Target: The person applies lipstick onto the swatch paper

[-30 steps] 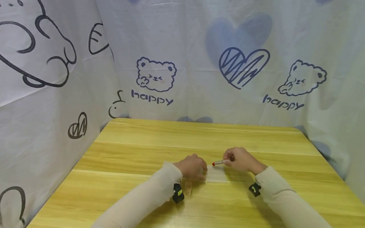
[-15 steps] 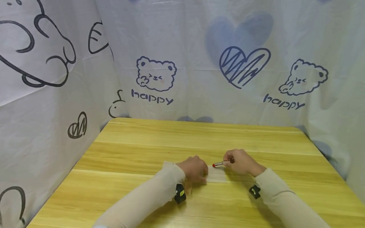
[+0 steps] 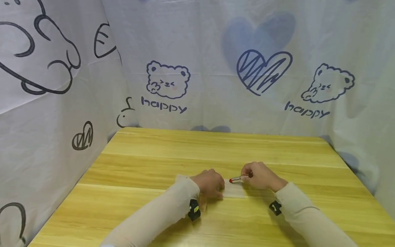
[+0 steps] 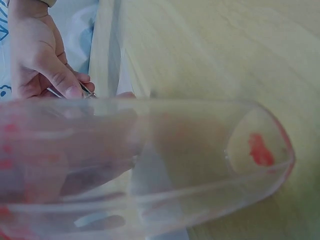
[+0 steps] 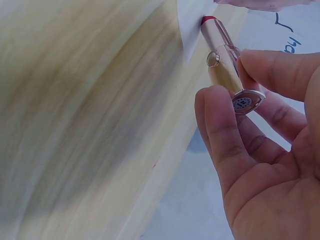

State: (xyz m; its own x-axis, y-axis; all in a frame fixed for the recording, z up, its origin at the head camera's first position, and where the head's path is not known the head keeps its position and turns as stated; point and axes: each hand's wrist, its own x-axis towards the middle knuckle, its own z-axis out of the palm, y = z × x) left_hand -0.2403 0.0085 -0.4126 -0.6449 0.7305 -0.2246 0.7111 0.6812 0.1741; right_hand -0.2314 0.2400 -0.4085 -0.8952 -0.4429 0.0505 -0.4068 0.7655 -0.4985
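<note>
My right hand (image 3: pixel 261 175) pinches a lipstick (image 5: pixel 226 65) between thumb and fingers. Its red tip points left, over the far part of a small white paper (image 3: pixel 235 190); whether it touches the paper I cannot tell. My left hand (image 3: pixel 210 184) rests at the paper's left side, fingers bent and lowered onto it. A clear cap-like tube (image 4: pixel 200 165) with a red smear at its end fills much of the left wrist view, and the left hand shows blurred through it. In the head view this tube (image 3: pixel 202 203) is beside the left wrist, partly hidden.
The wood-grain table (image 3: pixel 172 147) spreads around both hands. White curtains (image 3: pixel 213 92) with printed bears and hearts enclose it at the back and sides. A black wrist camera (image 3: pixel 194 210) sits under the left wrist, another camera (image 3: pixel 275 207) under the right.
The left hand has shifted slightly right and settled by the paper. The lipstick's tip has come down a little toward the paper, still in the right hand.
</note>
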